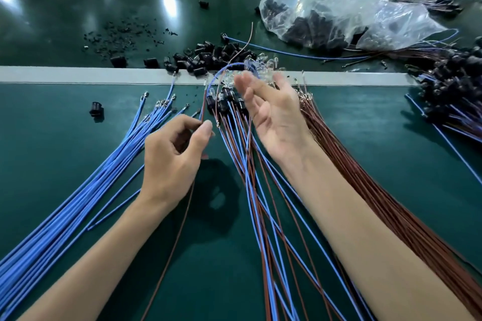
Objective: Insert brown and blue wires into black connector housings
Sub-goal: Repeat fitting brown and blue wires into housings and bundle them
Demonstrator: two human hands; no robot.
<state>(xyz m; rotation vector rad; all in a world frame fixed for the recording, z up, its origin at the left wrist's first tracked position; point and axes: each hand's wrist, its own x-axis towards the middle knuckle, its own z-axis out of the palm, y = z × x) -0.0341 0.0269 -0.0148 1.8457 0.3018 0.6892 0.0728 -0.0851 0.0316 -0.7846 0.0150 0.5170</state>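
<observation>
Left hand [172, 154] pinches a brown wire [171, 242] near its tip; right hand [273, 114] hangs open, palm up.
That wire looks light and floppy, so grip close behind the terminal or it'll likely buckle. Small, slick black housings [208, 56] are piled far centre, blue wires [78, 190] fanned left.

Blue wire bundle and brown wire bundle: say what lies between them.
Head view: between the blue wire bundle and the brown wire bundle lie mixed wires ending in black housings, the left hand pinching a brown wire, and the open right hand.
</observation>
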